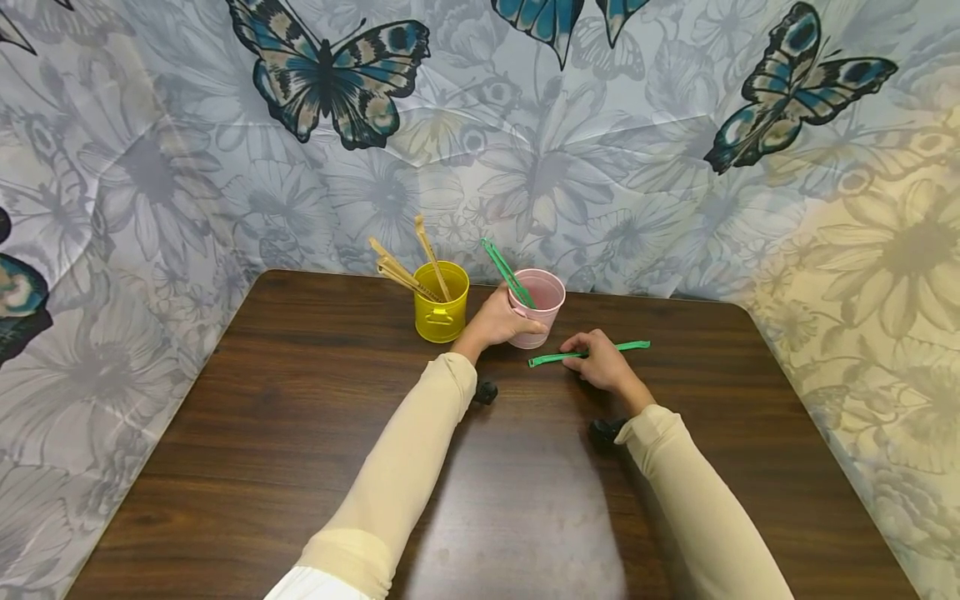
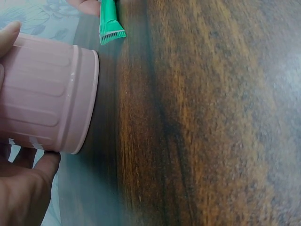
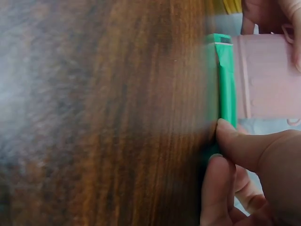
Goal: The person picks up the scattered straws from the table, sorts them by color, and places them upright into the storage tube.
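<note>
A small pink bucket (image 1: 537,314) is in the grip of my left hand (image 1: 497,321), with fingers and thumb curled round its side. Several green stick sachets (image 1: 510,275) lean out of the bucket toward the left. My right hand (image 1: 597,360) pinches another slim green stick sachet (image 1: 555,358) near its middle, low at the table, just in front of the bucket. The right wrist view shows thumb and fingertips on that sachet (image 3: 227,89). Its crimped end (image 2: 112,35) appears at the top of the left wrist view. Whether the bucket's base touches the table is hard to tell.
Left of the pink bucket stands a yellow bucket (image 1: 441,321) with several yellow-tan stick sachets (image 1: 405,271) in it. Both buckets are near the back edge of the dark wooden table (image 1: 300,433). A butterfly-print cloth (image 1: 585,158) hangs behind.
</note>
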Motion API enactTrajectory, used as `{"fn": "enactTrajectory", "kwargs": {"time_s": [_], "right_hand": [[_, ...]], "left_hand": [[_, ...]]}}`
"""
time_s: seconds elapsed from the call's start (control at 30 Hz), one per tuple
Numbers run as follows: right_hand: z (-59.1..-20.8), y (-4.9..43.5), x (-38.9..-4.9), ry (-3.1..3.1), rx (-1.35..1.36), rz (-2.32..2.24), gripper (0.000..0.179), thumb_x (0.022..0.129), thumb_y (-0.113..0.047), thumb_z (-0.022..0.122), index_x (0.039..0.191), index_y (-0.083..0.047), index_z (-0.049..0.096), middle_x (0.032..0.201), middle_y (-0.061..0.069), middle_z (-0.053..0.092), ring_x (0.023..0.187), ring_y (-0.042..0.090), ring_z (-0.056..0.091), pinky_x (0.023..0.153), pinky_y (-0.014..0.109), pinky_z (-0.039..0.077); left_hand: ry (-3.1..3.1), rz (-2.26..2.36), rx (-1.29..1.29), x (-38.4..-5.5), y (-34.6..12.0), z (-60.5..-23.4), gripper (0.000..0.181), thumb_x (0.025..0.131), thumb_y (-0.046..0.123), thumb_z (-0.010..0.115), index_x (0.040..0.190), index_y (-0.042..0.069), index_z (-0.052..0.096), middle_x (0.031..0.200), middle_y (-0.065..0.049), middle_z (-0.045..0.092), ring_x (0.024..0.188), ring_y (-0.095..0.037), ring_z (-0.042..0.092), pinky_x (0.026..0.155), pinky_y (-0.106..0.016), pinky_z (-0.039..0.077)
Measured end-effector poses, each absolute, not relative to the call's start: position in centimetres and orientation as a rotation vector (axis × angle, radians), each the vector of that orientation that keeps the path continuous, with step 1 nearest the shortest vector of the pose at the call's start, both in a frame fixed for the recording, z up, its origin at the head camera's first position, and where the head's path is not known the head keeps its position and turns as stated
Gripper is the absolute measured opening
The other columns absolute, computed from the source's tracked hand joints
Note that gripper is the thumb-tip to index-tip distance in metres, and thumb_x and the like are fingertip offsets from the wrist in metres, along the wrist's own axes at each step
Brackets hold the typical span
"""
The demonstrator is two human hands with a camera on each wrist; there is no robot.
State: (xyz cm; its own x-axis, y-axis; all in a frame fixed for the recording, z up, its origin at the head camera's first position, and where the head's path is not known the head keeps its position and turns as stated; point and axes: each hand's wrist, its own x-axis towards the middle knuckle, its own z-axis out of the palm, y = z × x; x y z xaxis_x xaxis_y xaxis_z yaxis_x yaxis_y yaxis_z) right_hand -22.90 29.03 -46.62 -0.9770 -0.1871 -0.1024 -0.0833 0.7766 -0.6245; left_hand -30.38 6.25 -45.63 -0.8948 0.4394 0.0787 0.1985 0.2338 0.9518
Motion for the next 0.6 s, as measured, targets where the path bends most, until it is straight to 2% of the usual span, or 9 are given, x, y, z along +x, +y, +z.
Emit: {"fn": "enactTrajectory", "kwargs": {"time_s": [0.17,0.4,0.47,0.6], "right_hand": [[-46.5,28.9,-22.7,2.806,-0.213,-0.958,0.014,0.096,-0.008,0.068,0.107,0.001,0.07,0.114,0.023,0.05,0.06,0.014,0.058,0.054,0.023,0.051],[-46.3,28.6,-22.0,2.905,-0.277,-0.818,0.008,0.095,-0.01,0.071,0.1,-0.004,0.071,0.108,0.018,0.06,0.096,0.029,0.058,0.085,0.044,0.049],[-46.2,28.5,-21.8,2.912,-0.309,-0.791,0.007,0.094,-0.01,0.071,0.1,-0.006,0.07,0.105,0.017,0.061,0.097,0.032,0.061,0.086,0.048,0.05],[-45.8,28.4,-21.5,2.906,-0.344,-0.747,0.007,0.095,-0.012,0.07,0.1,-0.007,0.07,0.104,0.016,0.063,0.096,0.032,0.062,0.084,0.049,0.052]], "left_hand": [[2.272,1.748,0.62,-30.3,6.3,-45.6,0.089,0.074,0.021,0.092,0.148,0.019,0.043,0.138,-0.008,0.06,0.131,-0.027,0.058,0.113,-0.043,0.046],[2.273,1.732,0.592,-30.2,6.4,-45.7,0.089,0.073,0.022,0.093,0.147,0.018,0.044,0.136,-0.006,0.063,0.126,-0.022,0.06,0.11,-0.04,0.048],[2.276,1.735,0.59,-30.2,6.4,-45.7,0.088,0.074,0.022,0.093,0.147,0.018,0.044,0.136,-0.006,0.063,0.126,-0.023,0.06,0.11,-0.04,0.049],[2.278,1.747,0.589,-30.2,6.2,-45.5,0.088,0.074,0.02,0.092,0.148,0.017,0.044,0.136,-0.007,0.062,0.128,-0.026,0.06,0.11,-0.041,0.048]]}}
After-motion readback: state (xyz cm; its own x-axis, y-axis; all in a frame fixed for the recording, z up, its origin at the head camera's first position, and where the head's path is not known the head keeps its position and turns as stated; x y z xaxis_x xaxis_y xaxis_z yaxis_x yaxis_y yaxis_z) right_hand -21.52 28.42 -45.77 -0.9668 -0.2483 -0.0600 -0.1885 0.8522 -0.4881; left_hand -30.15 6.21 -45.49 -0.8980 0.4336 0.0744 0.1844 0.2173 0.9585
